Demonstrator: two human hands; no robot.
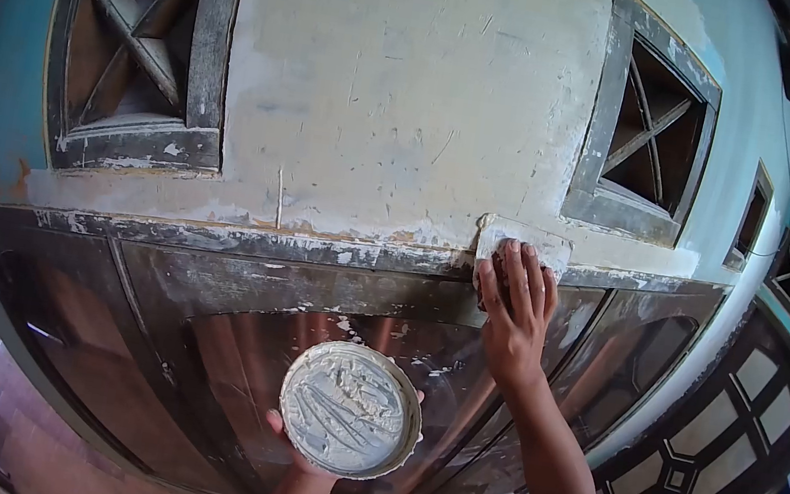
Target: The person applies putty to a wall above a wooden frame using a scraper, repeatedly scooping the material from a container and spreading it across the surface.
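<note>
My left hand (309, 462) holds up a round tub of white putty (350, 409) from below, its thumb on the left rim. The tub sits in front of a dark door frame. My right hand (512, 309) is raised to the wall and presses a flat putty scraper (518, 236) against the ledge where the plastered wall (406, 97) meets the top of the door frame (244, 241). The fingers lie flat over the tool, so only its putty-smeared upper edge shows. Fresh pale putty covers the wall between two vents.
Two grey-framed vent openings with crossed bars sit at the left (145, 50) and right (649, 131) of the plastered strip. Dark door panels with glass (322, 338) lie below. More vents and a patterned door (722, 435) run along the blue wall at the right.
</note>
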